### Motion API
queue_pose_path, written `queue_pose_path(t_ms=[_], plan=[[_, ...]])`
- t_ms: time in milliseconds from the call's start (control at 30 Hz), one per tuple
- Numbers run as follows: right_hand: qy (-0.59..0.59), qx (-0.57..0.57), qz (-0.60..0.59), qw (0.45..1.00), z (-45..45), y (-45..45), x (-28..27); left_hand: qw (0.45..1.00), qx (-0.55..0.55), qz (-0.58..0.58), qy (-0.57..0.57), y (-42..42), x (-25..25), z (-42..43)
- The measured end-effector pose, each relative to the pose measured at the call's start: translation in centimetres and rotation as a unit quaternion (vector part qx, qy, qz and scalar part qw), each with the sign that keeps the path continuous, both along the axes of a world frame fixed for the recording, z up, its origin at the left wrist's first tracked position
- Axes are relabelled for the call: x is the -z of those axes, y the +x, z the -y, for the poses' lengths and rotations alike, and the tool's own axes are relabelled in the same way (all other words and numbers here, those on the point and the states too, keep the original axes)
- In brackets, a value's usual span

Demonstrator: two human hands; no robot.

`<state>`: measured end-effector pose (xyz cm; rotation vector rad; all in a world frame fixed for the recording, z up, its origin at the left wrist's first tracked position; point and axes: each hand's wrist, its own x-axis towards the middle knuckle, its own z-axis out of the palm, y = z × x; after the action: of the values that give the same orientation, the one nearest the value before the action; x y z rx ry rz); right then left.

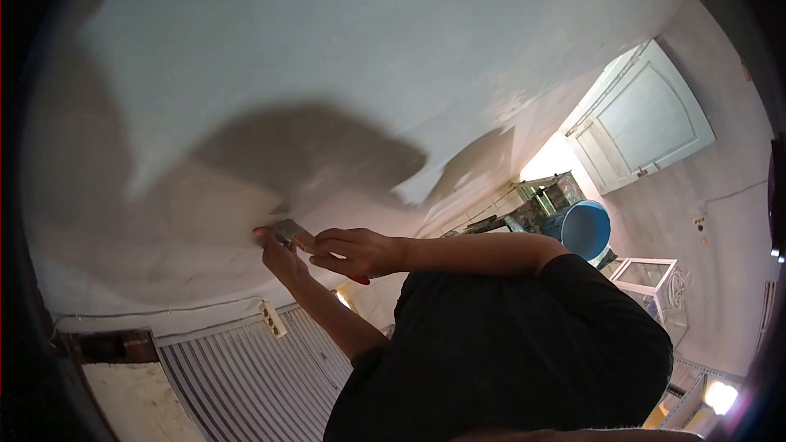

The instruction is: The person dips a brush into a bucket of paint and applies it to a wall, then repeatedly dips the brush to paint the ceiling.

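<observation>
Both hands are raised together in front of the pale wall (pixel 344 49). A flat putty scraper (pixel 288 232) with a greyish blade lies between them. My right hand (pixel 360 252) is closed around the scraper's near end, and a small red bit shows under its fingers. My left hand (pixel 284 260) is closed on the blade side, its thumb stretched along the far edge. Whether a second tool is hidden in the hands I cannot make out. Dark shadows of head and hands fall on the wall.
A blue barrel (pixel 583 229) stands at the right near an open white door (pixel 647 119). Close to it is a glass-sided case (pixel 645 272). A ribbed shutter (pixel 254 368) is at lower left, with a power strip (pixel 273 320) hanging on a cable above.
</observation>
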<state>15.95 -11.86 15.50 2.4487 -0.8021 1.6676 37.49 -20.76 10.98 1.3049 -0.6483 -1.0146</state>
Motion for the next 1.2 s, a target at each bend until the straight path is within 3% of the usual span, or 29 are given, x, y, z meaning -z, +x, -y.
queue_pose_path(t_ms=[133, 200, 333, 400, 533, 667, 933, 1000, 1133, 1200], plan=[[0.058, 0.058, 0.068, 0.994, 0.8, -2.5, 1.2, 0.999, -0.008, 0.025, 0.020, -0.5, -0.6, -0.1], [0.025, 0.097, 0.088, 0.991, 0.4, -6.1, 1.0, 0.999, 0.001, 0.024, 0.042, -0.1, -0.1, 0.1], [0.019, 0.244, 0.152, 0.958, -2.0, -11.0, 2.6, 0.999, -0.005, 0.036, 0.032, -0.2, 0.0, 0.0], [0.018, 0.363, 0.159, 0.918, -3.2, -12.6, 2.4, 0.999, 0.007, 0.027, 0.024, 0.0, 0.1, 0.1], [-0.005, 0.404, 0.142, 0.904, -4.2, -11.9, 1.3, 0.999, 0.000, 0.024, 0.023, -0.3, 0.1, 0.2], [-0.004, 0.287, 0.075, 0.955, -1.2, -7.1, 1.5, 1.000, 0.001, 0.020, 0.022, 0.0, 0.6, 0.3], [0.040, 0.011, 0.030, 0.999, 0.8, 1.1, 3.4, 1.000, -0.006, 0.003, 0.004, -0.7, -0.2, -0.1], [0.016, 0.006, 0.001, 1.000, 0.5, 0.4, 3.9, 1.000, -0.015, 0.001, 0.018, -0.7, -0.4, 0.1], [0.033, 0.072, 0.114, 0.990, 1.1, -4.1, 4.4, 1.000, -0.004, 0.005, 0.023, -0.6, -0.3, -0.1], [0.043, 0.117, 0.107, 0.986, -0.4, -7.5, 3.6, 1.000, -0.020, 0.007, 0.007, -0.8, -0.5, -0.2]])
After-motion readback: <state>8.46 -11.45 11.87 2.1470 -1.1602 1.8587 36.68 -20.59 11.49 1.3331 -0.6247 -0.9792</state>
